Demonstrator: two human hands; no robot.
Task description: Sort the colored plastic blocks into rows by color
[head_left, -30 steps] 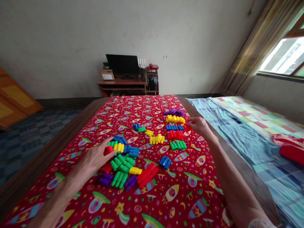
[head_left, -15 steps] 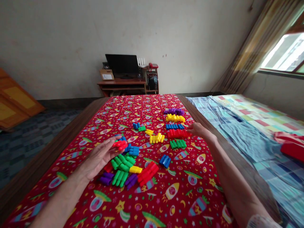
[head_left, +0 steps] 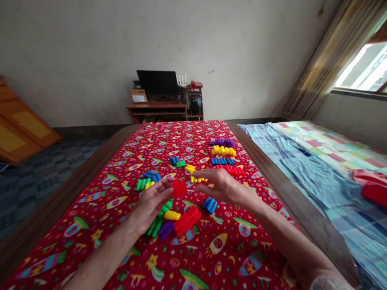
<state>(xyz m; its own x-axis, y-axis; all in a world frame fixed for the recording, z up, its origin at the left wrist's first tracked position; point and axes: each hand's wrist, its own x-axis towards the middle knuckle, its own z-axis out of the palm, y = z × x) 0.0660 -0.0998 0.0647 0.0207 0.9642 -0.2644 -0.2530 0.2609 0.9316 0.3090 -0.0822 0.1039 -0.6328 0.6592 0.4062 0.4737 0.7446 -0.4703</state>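
Note:
My left hand (head_left: 154,203) is closed on a red toy block (head_left: 179,189), held at the fingertips over the red cloth. Facing it from the right, my right hand (head_left: 219,184) has thumb and fingers apart with nothing between them. It partly covers a yellow block row (head_left: 198,180) and hides the green row behind it. Under and beside my left hand lie green blocks (head_left: 155,225), a yellow block (head_left: 172,215), a purple block (head_left: 166,229) and joined red blocks (head_left: 187,220). A blue block (head_left: 209,205) sits below my right hand.
Purple (head_left: 222,142), yellow (head_left: 223,151), blue (head_left: 223,161) and red (head_left: 234,170) block rows line the table's right side. More blue blocks (head_left: 151,176) lie left. A patterned red cloth (head_left: 217,262) covers the table. A bed (head_left: 317,173) adjoins on the right; a monitor (head_left: 157,85) stands behind.
My right hand has left the red row and moved left toward the middle. My left hand has shifted right, carrying the red block away from the blue blocks.

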